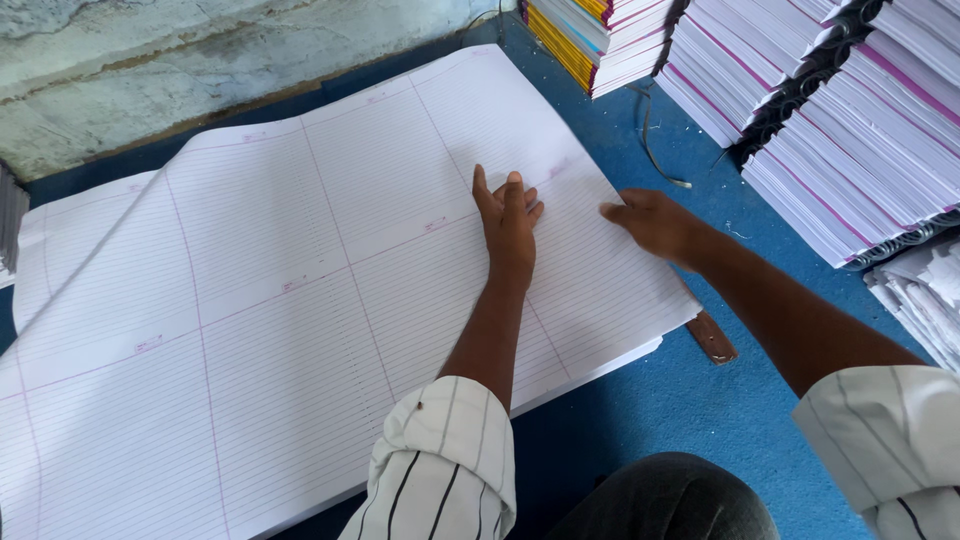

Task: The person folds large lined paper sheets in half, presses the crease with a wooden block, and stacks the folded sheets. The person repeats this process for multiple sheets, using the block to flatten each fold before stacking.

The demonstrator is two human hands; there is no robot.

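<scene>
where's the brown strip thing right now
In the head view, the brown strip lies on the blue surface, poking out under the ruled paper stack's right corner, below the right hand.

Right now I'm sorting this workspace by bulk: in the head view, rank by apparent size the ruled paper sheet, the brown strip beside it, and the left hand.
1. ruled paper sheet
2. left hand
3. brown strip, partly hidden under the sheet, so its full size is unsure

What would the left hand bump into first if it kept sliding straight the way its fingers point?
The left hand lies flat on the big ruled paper sheet, fingers pointing up the sheet. It would probably cross only more paper to the far edge, then blue floor; the stack of notebooks sits slightly right of that line.
</scene>
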